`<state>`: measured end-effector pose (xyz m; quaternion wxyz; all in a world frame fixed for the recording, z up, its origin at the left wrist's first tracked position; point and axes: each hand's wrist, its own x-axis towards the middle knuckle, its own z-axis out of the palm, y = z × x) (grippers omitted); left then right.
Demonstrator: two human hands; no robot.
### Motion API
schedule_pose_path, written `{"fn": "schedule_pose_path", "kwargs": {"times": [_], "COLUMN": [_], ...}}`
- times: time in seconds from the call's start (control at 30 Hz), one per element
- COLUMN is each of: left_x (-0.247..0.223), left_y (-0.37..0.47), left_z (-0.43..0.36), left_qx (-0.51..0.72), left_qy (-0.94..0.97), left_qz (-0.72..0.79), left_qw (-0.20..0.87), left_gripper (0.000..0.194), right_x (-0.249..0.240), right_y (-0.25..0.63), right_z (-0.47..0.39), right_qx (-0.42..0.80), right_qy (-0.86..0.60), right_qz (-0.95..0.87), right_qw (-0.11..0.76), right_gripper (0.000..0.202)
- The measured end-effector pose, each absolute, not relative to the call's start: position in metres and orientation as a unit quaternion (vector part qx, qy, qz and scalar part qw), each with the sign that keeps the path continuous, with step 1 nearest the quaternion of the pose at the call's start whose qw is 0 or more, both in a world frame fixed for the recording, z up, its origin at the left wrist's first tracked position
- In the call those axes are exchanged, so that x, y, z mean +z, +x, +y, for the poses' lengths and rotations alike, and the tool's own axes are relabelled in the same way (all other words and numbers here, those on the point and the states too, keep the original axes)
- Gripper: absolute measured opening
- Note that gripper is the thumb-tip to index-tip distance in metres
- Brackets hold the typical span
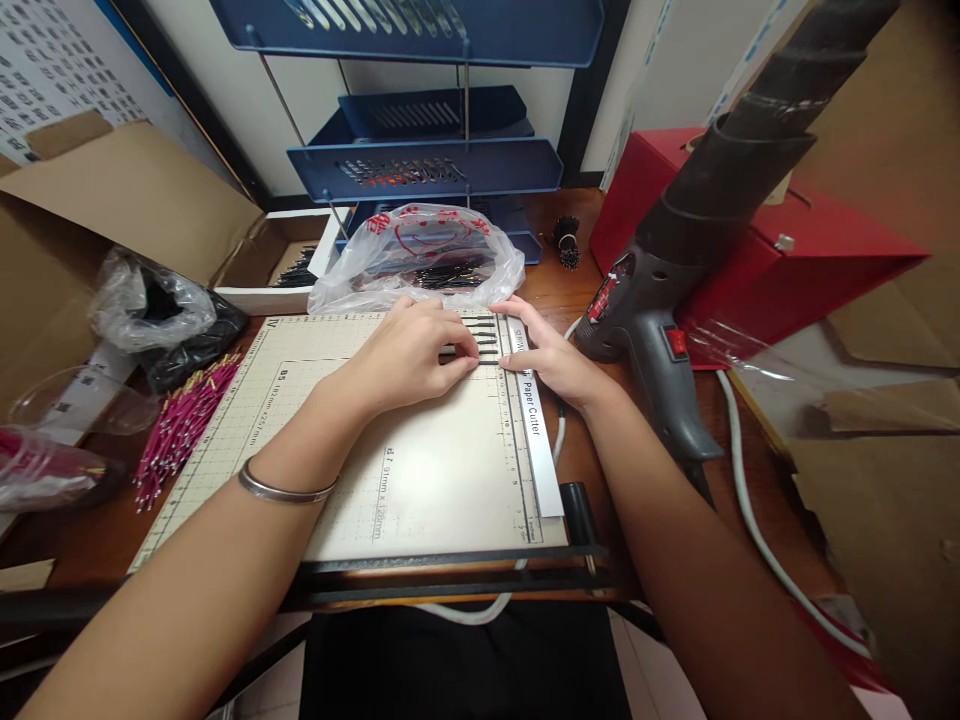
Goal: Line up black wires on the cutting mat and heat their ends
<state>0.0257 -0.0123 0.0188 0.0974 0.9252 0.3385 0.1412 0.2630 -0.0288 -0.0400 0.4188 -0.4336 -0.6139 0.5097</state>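
Observation:
A cream paper cutter board point(435, 460) with printed grid lines lies in front of me. Several short black pieces point(482, 336) are lined up in a row near its far right corner. My left hand point(420, 350), a bangle on its wrist, is over the board with thumb and forefinger pinched at the left end of the nearest black piece point(489, 362). My right hand point(546, 355) rests across the cutter's white labelled strip point(541, 450), forefinger and thumb apart, the thumb tip at that piece's right end.
Behind the board are a clear plastic bag point(352, 280) of dark pieces and blue trays point(427, 168). A heat gun point(660, 270) and red box point(810, 240) stand right. Pink-purple sticks point(184, 425) and an open carton point(142, 200) are left.

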Motion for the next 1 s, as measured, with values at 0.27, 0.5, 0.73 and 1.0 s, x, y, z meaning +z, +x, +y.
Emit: {"fn": "schedule_pose_path", "kwargs": {"times": [0.27,0.5,0.73,1.0], "left_x": [0.0179,0.0173,0.017,0.0187], "left_y": [0.0256,0.0258,0.0263,0.0276], "left_z": [-0.0121,-0.0117,-0.0121,-0.0128], "left_qx": [0.145,0.143,0.144,0.14], "left_qy": [0.926,0.927,0.927,0.926], "left_qz": [0.334,0.33,0.33,0.334], "left_qw": [0.103,0.104,0.107,0.107], "left_gripper": [0.02,0.021,0.021,0.02], "right_x": [-0.0413,-0.0414,-0.0438,-0.0398], "right_y": [0.264,0.2637,0.2632,0.2619], "right_z": [-0.028,-0.028,-0.0274,-0.0276], "right_qx": [0.508,0.51,0.506,0.506], "right_qy": [-0.425,-0.416,-0.419,-0.43], "right_qz": [-0.623,-0.626,-0.626,-0.626], "right_qw": [0.417,0.417,0.42,0.411], "right_gripper": [0.071,0.072,0.07,0.071]}}
